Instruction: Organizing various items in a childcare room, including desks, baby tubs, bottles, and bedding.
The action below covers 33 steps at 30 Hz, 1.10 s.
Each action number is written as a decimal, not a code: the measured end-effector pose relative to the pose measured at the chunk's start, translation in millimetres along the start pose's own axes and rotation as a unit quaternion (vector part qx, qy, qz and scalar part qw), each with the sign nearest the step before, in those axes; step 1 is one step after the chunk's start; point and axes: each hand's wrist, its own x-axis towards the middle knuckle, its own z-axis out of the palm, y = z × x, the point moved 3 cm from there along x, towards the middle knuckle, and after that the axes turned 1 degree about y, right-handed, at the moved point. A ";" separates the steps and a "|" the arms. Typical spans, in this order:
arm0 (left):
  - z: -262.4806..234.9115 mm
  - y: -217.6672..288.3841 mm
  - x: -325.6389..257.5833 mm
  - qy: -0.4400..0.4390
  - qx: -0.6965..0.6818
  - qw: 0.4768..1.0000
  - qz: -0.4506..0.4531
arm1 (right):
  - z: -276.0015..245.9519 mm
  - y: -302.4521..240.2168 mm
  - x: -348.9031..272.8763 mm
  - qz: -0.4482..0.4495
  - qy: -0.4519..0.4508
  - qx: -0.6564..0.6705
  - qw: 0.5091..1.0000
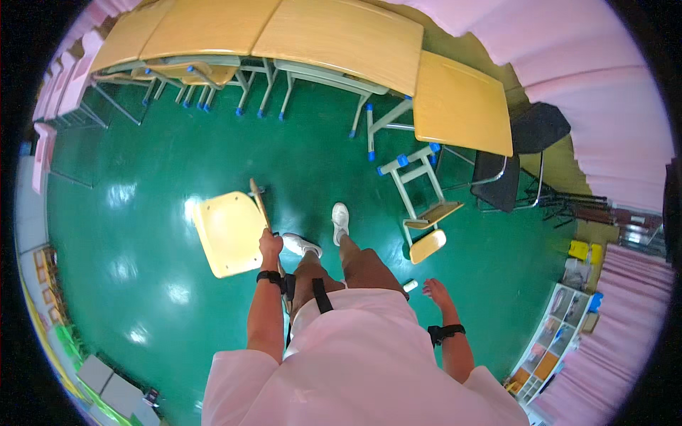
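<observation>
On the green floor [177,234], just ahead of the person's white shoes [321,231], stood a yellow chair [227,233], seat facing up and its wooden backrest nearest the body. The left hand [270,245] was closed over the top edge of that backrest, fingers [268,250] wrapped around it, the arm straight and reaching down and forward with a black band at the wrist. The right hand [436,291] hung free at the person's side, fingers loosely spread and holding nothing, the palm turned toward the floor.

One-handed, the chair looked liable to swing or tip about the held edge, since the grip sat at one end and the seat's weight lay beyond it. Its legs could not be seen clearly, so a catch against the feet seemed possible. To the right another chair [420,206] lay overturned near the row of wooden desks [341,35], narrowing the way; a wide swing could have struck it.
</observation>
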 end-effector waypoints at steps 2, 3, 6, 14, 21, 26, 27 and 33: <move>-4.0 14.3 1.5 -0.014 0.058 0.992 0.112 | 1.8 17.5 1.0 0.010 0.009 0.034 0.999; -12.6 34.5 -5.6 -0.027 0.091 0.988 0.124 | 2.2 28.0 -0.5 0.019 0.020 0.059 0.998; -18.3 59.6 -8.7 -0.071 0.160 0.965 0.197 | 2.4 56.0 0.5 0.069 0.023 0.065 0.995; -2.5 56.2 -1.5 -0.086 0.260 0.889 0.366 | 7.0 71.9 -10.3 0.091 0.021 0.109 0.990; -33.7 114.8 5.2 -0.032 0.437 0.826 0.355 | -19.7 99.2 40.0 0.140 -0.020 0.109 0.984; -47.8 146.6 42.0 0.010 0.420 0.805 0.420 | -55.8 36.2 58.9 0.123 -0.007 0.112 0.986; -45.5 159.3 46.4 0.004 0.427 0.793 0.435 | -59.9 25.3 62.7 0.116 0.009 0.131 0.985; -29.8 230.6 80.4 0.016 0.367 0.778 0.510 | -59.4 -24.9 65.6 0.092 0.018 0.136 0.986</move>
